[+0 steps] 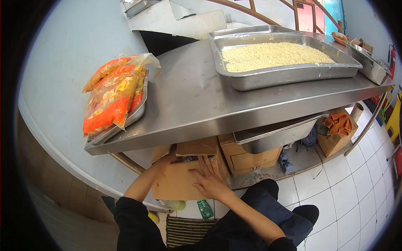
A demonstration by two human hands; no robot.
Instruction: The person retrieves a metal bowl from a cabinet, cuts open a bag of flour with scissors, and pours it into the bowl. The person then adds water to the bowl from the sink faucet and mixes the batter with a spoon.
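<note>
Below the steel table stands an open cardboard box (179, 185) with its front flap facing me. My left hand (170, 158) reaches in at the box's upper left, and its fingers are hidden by the cardboard. Across the flap lies my right hand (209, 180), thumb and fingers spread, with the fingertips at the opening's edge. A raised flap (197, 146) covers the back of the opening. Something clear, perhaps plastic, shows in the narrow gap; I cannot tell what it is.
On the steel table (182, 91) are a deep steel tray (282, 75) of pale yellow crumbs and a tray (143, 108) bearing orange-printed plastic bags (110, 97). Another carton (251, 160) and a steel pan (282, 135) sit beneath. A green packet (205, 209) lies near a striped mat (185, 230).
</note>
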